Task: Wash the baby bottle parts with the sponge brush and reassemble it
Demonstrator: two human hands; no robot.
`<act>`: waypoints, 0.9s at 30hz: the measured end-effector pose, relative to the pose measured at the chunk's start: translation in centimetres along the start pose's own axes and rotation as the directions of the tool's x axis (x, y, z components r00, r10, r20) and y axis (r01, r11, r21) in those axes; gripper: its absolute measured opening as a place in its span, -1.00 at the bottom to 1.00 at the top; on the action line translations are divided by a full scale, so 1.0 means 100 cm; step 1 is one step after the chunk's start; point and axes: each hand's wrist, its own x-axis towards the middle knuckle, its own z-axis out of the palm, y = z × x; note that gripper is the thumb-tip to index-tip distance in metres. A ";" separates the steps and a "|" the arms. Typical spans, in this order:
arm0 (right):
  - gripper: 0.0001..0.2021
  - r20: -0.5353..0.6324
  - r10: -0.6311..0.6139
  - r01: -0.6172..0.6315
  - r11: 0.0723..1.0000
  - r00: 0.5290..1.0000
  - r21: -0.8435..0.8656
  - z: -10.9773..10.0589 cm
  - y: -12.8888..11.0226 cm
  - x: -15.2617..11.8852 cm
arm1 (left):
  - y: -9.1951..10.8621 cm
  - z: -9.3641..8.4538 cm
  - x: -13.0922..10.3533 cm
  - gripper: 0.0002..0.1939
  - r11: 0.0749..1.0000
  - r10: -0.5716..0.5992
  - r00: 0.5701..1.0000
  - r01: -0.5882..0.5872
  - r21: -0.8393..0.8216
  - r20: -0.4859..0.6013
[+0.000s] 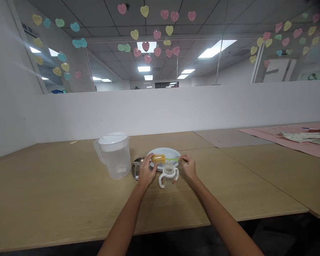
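My left hand (147, 170) is closed around a yellow-orange, cup-shaped piece (159, 159) lying on its side in the air, its exact kind unclear. Between the fingertips of my right hand (188, 165) is a thin green stick (172, 159), pointing left at the yellow-orange piece; whether its tip is inside cannot be made out. Both are over the white bowl (164, 150). Just in front of the bowl stands a clear baby bottle (170, 183), uncapped, with a white two-handled collar (161, 181).
Left of my hands, a round metal dish (134, 171) holds small white parts. Farther left stands a translucent pitcher (117, 160) with a handle. A pink cloth (269, 137) with items on it lies at far right. A low white wall (160, 110) bounds the table's back.
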 end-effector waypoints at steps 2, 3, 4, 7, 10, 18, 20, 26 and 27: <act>-0.83 0.016 0.000 0.000 1.000 1.000 0.005 0.000 0.000 0.000 | 0.000 0.000 0.000 -0.58 1.000 -0.006 1.000 0.006 0.000 -0.001; -0.83 0.021 -0.002 0.002 1.000 1.000 0.007 0.000 0.000 0.001 | 0.000 0.000 -0.001 -0.58 1.000 -0.012 1.000 0.012 -0.001 0.000; -0.83 0.023 -0.006 0.006 1.000 1.000 0.007 0.000 0.001 0.001 | 0.000 -0.001 -0.001 -0.58 1.000 -0.019 1.000 0.019 -0.002 0.003; -0.83 0.020 -0.024 0.024 1.000 1.000 -0.001 0.000 0.001 0.001 | 0.002 -0.002 -0.001 -0.59 0.999 -0.042 0.999 0.042 -0.003 0.010; -0.83 0.011 -0.036 0.036 0.999 0.999 -0.005 0.001 -0.001 0.001 | 0.004 -0.004 0.000 -0.62 0.998 -0.058 0.998 0.058 0.014 0.012; -0.80 -0.011 -0.052 0.051 0.993 0.999 -0.107 0.004 -0.011 -0.003 | 0.004 -0.005 0.000 -0.65 0.991 -0.086 0.996 0.082 0.107 0.036; -0.80 -0.031 -0.058 0.054 0.989 0.998 -0.135 0.004 -0.011 -0.004 | 0.004 -0.005 0.000 -0.65 0.988 -0.084 0.996 0.078 0.130 0.041; -0.78 -0.013 -0.056 0.054 0.992 0.998 -0.115 0.003 -0.008 -0.004 | 0.005 -0.007 0.001 -0.62 0.988 -0.043 0.999 0.040 0.150 0.018; -0.78 -0.007 -0.053 0.052 0.993 0.999 -0.106 0.002 -0.007 -0.003 | 0.005 -0.007 0.001 -0.61 0.988 -0.030 0.999 0.027 0.154 0.013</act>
